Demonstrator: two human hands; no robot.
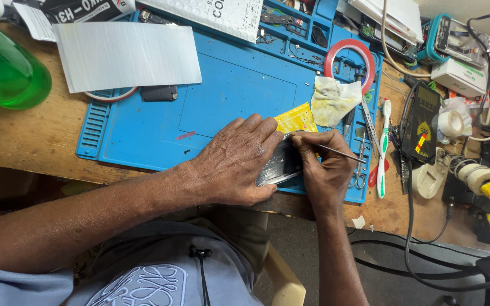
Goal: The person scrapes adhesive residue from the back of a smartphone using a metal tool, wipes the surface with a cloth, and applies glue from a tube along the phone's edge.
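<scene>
My left hand [235, 161] lies flat over a dark phone-like device [279, 164] on the blue work mat [222, 102], pressing it down near the mat's front edge. My right hand [327, 167] pinches a thin metal tool [341, 153] whose tip meets the top edge of the device. A small yellow packet [297, 118] lies just beyond my fingers. Most of the device is hidden under my two hands.
On the mat lie a silver sheet [126, 54], a red tape ring [350, 63], a crumpled cloth [333, 101], tweezers [370, 122] and a toothbrush [383, 150]. A green bottle [4, 71] stands far left. A multimeter [421, 122], tape roll [451, 123] and cables crowd the right.
</scene>
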